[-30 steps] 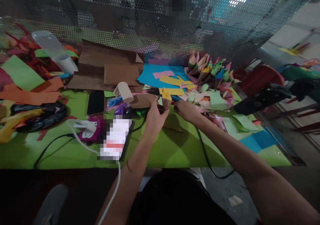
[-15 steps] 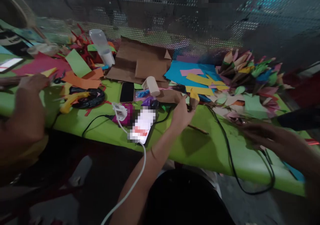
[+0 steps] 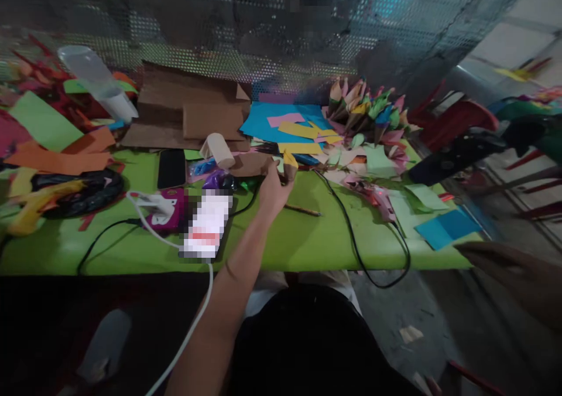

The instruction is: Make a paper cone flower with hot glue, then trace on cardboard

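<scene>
My left hand point(image 3: 275, 190) reaches over the green table point(image 3: 298, 243) with its fingers closed on a small brown-and-yellow paper cone point(image 3: 290, 166). A thin brown stick point(image 3: 302, 210) lies just to the right of that hand. At the right edge of the view, my right hand point(image 3: 509, 270) hangs near the table's corner, blurred, and its fingers are hard to make out. Nearest to it are blue paper pieces point(image 3: 448, 228). A pink glue gun point(image 3: 383, 202) with a black cord rests on the table between the hands.
A lit phone point(image 3: 208, 223), a magenta power adapter point(image 3: 171, 208) and a dark phone point(image 3: 171, 169) lie left of my forearm. Brown cardboard point(image 3: 162, 106), blue sheets point(image 3: 259, 120) and a bundle of paper cones point(image 3: 364, 106) line the back. Cords cross the front edge.
The view has turned to the right. My right hand has moved away from the glue gun towards the table's right corner. My left hand still holds the cone. The other person's arm has left the view.
</scene>
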Demonstrator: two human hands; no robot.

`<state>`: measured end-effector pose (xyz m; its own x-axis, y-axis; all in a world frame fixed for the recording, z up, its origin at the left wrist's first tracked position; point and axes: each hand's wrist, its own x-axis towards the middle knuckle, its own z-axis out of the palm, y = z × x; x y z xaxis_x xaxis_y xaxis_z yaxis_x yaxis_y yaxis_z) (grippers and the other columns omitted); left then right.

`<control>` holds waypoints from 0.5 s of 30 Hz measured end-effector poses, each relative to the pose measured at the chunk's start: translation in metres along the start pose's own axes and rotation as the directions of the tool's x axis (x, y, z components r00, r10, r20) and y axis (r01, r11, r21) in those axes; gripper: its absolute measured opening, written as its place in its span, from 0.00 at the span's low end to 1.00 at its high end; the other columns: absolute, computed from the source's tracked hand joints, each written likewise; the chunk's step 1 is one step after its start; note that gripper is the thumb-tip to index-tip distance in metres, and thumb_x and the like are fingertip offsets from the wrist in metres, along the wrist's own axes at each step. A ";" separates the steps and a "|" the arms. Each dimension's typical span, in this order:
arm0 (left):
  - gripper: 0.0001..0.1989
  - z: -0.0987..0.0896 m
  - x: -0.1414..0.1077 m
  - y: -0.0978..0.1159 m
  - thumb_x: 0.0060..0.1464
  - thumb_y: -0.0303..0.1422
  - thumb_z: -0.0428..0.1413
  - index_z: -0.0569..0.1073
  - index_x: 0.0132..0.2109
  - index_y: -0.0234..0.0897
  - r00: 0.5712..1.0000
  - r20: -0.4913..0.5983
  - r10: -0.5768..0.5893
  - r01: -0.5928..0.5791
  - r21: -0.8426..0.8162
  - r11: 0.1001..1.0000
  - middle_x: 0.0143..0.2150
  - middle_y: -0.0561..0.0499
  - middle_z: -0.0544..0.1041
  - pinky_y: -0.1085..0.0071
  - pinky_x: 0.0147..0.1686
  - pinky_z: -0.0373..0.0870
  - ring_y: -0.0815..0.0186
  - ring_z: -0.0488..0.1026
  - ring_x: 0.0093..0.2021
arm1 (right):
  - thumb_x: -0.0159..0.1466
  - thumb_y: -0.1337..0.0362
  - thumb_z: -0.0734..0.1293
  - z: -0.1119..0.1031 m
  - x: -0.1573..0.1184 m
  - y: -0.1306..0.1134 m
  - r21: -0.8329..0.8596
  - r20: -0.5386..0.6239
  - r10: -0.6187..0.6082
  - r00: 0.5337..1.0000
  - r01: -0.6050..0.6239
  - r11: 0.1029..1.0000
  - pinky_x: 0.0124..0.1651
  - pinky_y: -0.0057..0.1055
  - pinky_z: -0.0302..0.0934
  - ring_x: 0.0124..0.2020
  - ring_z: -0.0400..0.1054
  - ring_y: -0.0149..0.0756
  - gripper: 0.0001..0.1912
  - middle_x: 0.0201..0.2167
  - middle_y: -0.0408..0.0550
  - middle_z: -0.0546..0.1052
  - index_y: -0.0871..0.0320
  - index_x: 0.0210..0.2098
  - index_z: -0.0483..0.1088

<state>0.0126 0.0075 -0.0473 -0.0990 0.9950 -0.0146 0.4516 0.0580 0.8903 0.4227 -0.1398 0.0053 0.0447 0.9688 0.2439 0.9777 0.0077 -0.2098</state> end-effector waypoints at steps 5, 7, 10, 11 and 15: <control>0.33 -0.002 0.000 -0.001 0.57 0.29 0.60 0.59 0.66 0.35 1.000 0.009 -0.012 0.011 0.094 0.996 0.55 0.37 0.78 0.58 0.56 0.70 0.52 0.76 0.56 | 0.67 0.54 0.61 0.036 0.043 -0.099 0.250 0.127 -0.273 0.954 0.235 0.939 0.49 0.38 0.69 0.45 0.77 0.45 0.17 0.45 0.52 0.82 0.53 0.45 0.79; 0.33 -0.002 0.000 -0.001 0.56 0.29 0.60 0.60 0.66 0.35 1.000 0.011 -0.010 0.009 0.112 0.994 0.57 0.36 0.77 0.57 0.57 0.70 0.52 0.75 0.57 | 0.68 0.58 0.61 0.062 0.068 -0.131 0.291 0.130 -0.397 0.909 0.348 0.891 0.50 0.38 0.68 0.46 0.76 0.44 0.16 0.44 0.52 0.82 0.55 0.45 0.78; 0.32 -0.002 -0.001 0.000 0.56 0.28 0.60 0.60 0.66 0.34 1.000 0.024 -0.002 -0.001 0.125 0.992 0.57 0.36 0.77 0.57 0.57 0.69 0.52 0.75 0.58 | 0.68 0.64 0.62 0.094 0.099 -0.167 0.261 0.201 -0.485 0.851 0.430 0.864 0.51 0.36 0.66 0.49 0.75 0.43 0.13 0.46 0.52 0.81 0.56 0.46 0.77; 0.32 -0.002 -0.001 0.000 0.56 0.28 0.60 0.60 0.66 0.34 1.000 0.029 0.003 -0.006 0.125 0.992 0.57 0.36 0.77 0.57 0.57 0.69 0.52 0.75 0.58 | 0.67 0.65 0.63 0.102 0.106 -0.177 0.226 0.243 -0.486 0.840 0.438 0.870 0.50 0.35 0.65 0.48 0.75 0.43 0.12 0.46 0.52 0.81 0.56 0.46 0.77; 0.32 0.000 0.000 -0.002 0.56 0.28 0.60 0.60 0.65 0.34 0.999 0.031 0.029 -0.033 0.126 0.992 0.54 0.37 0.79 0.58 0.55 0.71 0.53 0.76 0.56 | 0.67 0.66 0.64 0.120 0.119 -0.205 -0.007 0.353 -0.408 0.842 0.438 0.899 0.41 0.32 0.61 0.44 0.74 0.45 0.10 0.42 0.55 0.80 0.60 0.42 0.76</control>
<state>0.0115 0.0073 -0.0494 -0.0579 0.9983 -0.0029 0.5626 0.0350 0.8260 0.2025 0.0038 -0.0366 -0.4337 0.9000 -0.0433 0.8997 0.4299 -0.0755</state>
